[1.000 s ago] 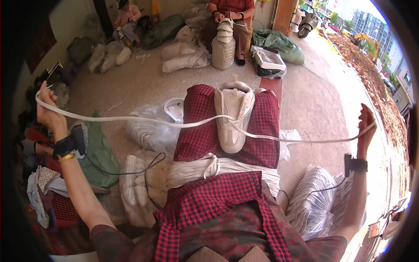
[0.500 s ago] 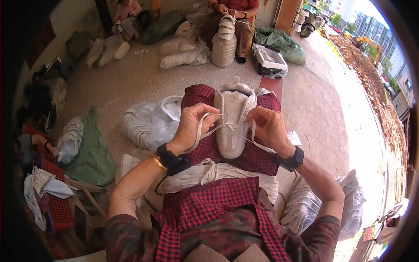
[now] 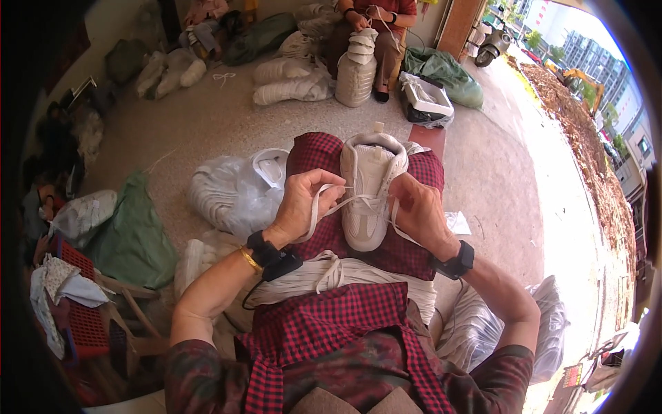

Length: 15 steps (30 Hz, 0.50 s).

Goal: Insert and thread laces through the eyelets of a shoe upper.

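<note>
An off-white sneaker [image 3: 365, 231] rests on my lap over a red-and-black checked apron [image 3: 321, 162], its toe pointing toward me. White shoelace [image 3: 316, 215] crosses the lower part of its tongue. At the shoe's left edge my left hand [image 3: 298, 203] pinches one lace end, the tip poking out from the fingers toward the tongue. My right hand [image 3: 420, 210] is closed at the right eyelet row, with the other lace hanging from beneath it; its fingertips are partly hidden. A thick bundle of white laces [image 3: 289, 290] lies across my lap, nearer my body.
Bagged stacks of shoe parts [image 3: 224, 193] lie left of my knees, more bags [image 3: 472, 331] at right. A green sack [image 3: 134, 238] and red crate [image 3: 86, 324] stand far left. Ahead, a seated person [image 3: 396, 21] handles lace above a stack, beside a white box [image 3: 427, 96].
My right hand has shifted slightly at the eyelets. My left hand keeps its pinch on the lace. The person ahead has spread their hands, drawing a lace up.
</note>
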Each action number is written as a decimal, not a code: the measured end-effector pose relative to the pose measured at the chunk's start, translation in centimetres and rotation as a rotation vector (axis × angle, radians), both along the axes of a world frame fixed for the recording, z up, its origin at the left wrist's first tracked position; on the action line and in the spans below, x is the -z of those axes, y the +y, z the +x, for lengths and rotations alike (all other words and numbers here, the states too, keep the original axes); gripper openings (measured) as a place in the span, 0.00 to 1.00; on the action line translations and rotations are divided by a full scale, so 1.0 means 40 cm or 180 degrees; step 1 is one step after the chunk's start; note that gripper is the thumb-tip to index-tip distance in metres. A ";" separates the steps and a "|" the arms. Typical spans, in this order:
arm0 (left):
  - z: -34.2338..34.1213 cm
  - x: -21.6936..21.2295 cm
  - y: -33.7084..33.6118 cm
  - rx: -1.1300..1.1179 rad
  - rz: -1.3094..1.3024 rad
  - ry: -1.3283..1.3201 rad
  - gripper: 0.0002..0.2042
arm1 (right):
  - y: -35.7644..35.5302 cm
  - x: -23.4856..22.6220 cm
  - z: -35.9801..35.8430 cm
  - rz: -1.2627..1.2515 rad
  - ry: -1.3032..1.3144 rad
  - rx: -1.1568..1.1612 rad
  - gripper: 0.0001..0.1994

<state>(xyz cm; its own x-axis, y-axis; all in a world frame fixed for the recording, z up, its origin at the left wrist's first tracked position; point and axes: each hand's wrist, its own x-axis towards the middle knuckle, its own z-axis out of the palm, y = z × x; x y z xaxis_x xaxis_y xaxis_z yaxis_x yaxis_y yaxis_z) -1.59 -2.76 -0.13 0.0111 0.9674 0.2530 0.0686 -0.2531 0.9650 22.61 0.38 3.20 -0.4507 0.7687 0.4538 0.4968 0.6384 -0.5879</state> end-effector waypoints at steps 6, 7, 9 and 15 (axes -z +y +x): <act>0.000 0.011 0.003 -0.0095 0.0141 0.0262 0.06 | 0.031 0.031 -0.034 0.0556 -0.0216 -0.0233 0.12; -0.001 0.010 0.001 -0.0127 0.0136 0.0257 0.06 | 0.031 0.024 -0.039 0.0554 -0.0219 -0.0265 0.12; 0.000 0.005 -0.005 -0.0282 0.0402 0.0839 0.05 | 0.026 0.005 -0.040 0.0298 -0.0302 -0.0081 0.13; 0.011 0.021 0.003 -0.0315 0.0295 0.0411 0.03 | 0.024 0.007 -0.038 0.0292 -0.0248 -0.0089 0.17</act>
<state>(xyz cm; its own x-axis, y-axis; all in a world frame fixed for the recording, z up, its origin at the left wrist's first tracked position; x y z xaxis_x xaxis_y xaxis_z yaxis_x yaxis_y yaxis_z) -1.15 -2.62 -0.96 -0.0450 0.9380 0.3436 0.2193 -0.3263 0.9195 21.10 1.32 2.94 -0.5080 0.7122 0.4845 0.5201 0.7019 -0.4866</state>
